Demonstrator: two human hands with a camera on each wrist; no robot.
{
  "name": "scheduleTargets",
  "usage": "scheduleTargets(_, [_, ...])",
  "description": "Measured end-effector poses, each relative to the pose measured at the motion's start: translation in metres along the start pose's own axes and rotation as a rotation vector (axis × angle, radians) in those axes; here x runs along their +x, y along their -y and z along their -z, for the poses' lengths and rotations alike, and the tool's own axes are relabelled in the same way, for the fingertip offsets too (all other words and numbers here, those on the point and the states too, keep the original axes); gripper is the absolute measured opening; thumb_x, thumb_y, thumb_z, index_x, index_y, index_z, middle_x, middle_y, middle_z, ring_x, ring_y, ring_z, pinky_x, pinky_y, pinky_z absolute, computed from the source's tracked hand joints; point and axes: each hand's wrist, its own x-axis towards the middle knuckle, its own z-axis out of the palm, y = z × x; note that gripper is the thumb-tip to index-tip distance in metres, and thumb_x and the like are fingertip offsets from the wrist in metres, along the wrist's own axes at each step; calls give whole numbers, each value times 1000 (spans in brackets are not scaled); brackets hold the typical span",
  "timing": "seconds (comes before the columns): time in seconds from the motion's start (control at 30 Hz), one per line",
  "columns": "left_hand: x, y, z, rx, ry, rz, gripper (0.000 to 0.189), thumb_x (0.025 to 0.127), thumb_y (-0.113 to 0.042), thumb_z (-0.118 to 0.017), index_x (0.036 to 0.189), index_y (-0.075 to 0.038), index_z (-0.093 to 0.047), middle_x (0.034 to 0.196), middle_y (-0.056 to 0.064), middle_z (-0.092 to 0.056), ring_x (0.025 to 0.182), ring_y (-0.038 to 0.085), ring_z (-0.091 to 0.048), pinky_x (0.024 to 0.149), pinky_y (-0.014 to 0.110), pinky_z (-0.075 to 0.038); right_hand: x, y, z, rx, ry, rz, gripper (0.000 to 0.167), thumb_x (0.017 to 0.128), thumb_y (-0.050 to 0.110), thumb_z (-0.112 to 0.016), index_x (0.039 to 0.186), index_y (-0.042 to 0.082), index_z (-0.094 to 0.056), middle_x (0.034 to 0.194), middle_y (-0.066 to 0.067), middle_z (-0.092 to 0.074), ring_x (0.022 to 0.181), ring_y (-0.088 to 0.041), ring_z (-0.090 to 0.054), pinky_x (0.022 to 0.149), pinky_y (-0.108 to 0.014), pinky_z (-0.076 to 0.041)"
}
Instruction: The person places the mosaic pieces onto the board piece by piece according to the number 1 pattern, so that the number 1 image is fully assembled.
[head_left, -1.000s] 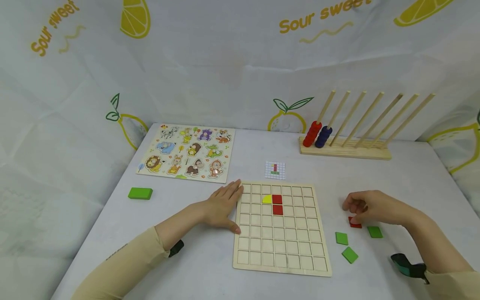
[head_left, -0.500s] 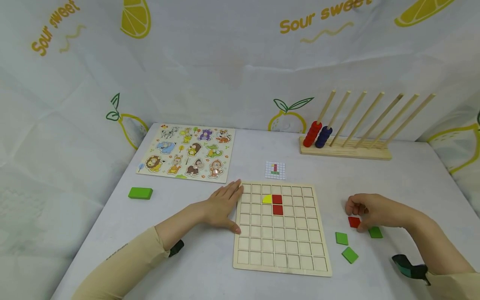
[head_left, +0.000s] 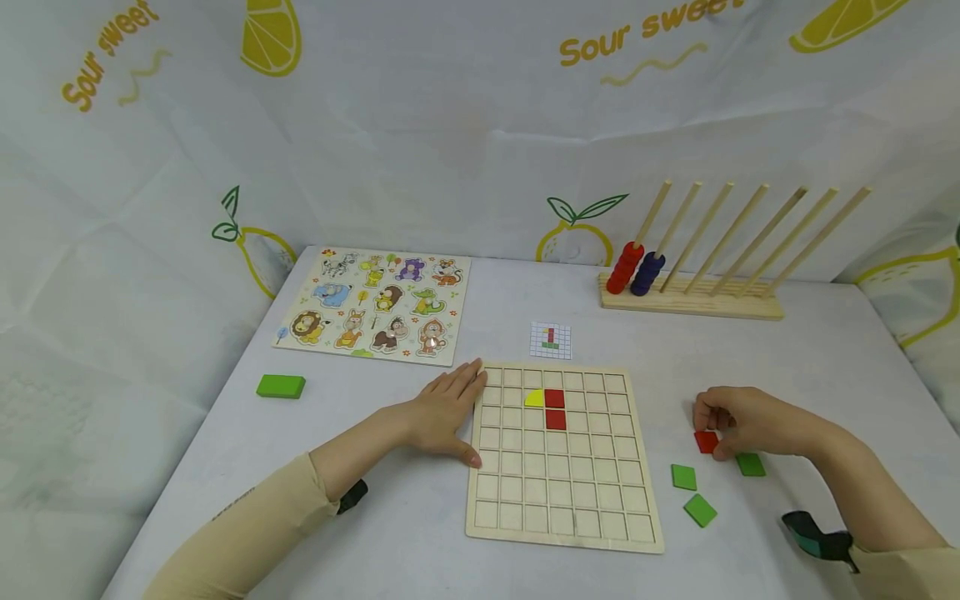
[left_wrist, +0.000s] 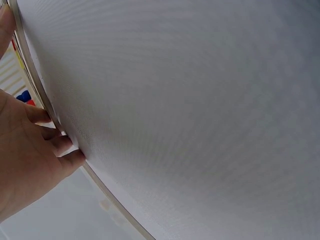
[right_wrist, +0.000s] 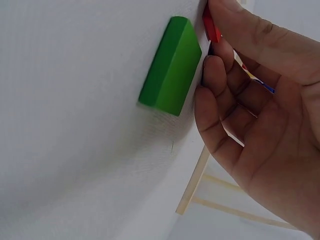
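Observation:
My left hand [head_left: 442, 417] rests at the left edge of the wooden grid board [head_left: 471, 521], fingers extended and thumb spread along it. In the left wrist view its fingertips touch the board's rim [left_wrist: 117, 202]. Set in the grid are a yellow quarter-circle tile [head_left: 535, 398] and two red square tiles, one red tile [head_left: 554, 398] above the other red tile [head_left: 556, 419]. Right of the board, my right hand [head_left: 757, 421] pinches a loose red square tile [head_left: 706, 442] on the table between thumb and curled fingers. A green tile [right_wrist: 172, 70] lies beside that hand.
Two more green tiles, an upper one [head_left: 683, 477] and a lower one [head_left: 700, 510], lie near the board. A small pattern card [head_left: 551, 341] sits behind it. Farther off are an animal puzzle [head_left: 375, 304], a green block [head_left: 281, 387] and a peg abacus [head_left: 690, 298].
The right thumb has come off the red tile's top to its right edge, and the tile has slid slightly left. My left hand and the board have stayed put.

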Motion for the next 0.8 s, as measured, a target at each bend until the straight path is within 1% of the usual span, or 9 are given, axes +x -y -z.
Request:
scheduleTargets(0.27, [0, -1, 1, -2, -4, -1, 122, 76, -63, -73, 159, -3, -6, 168, 15, 8, 157, 33, 2, 128, 52, -10, 0, 1, -1, -2, -4, -3, 31, 69, 8, -83, 87, 15, -59, 80, 2, -53, 75, -8, -46, 61, -21, -42])
scheduleTargets(0.5, [0, 0, 0, 2, -2, 2, 123, 76, -63, -73, 159, -3, -5, 168, 14, 9, 158, 31, 3, 128, 51, -9, 0, 3, -1, -3, -30, 14, 29, 70, 6, -82, 85, 15, -58, 77, 2, -54, 70, -6, -47, 58, -21, -43])
scheduleTargets(0.8, [0, -1, 1, -4, 2, 4, 123, 76, -63, -73, 159, -4, -5, 168, 14, 9, 158, 31, 3, 128, 52, -9, 1, 6, 1, -12, -59, 71, 23, 77, 9, -80, 81, 16, -58, 77, 5, -59, 67, -1, -50, 60, -19, -46])
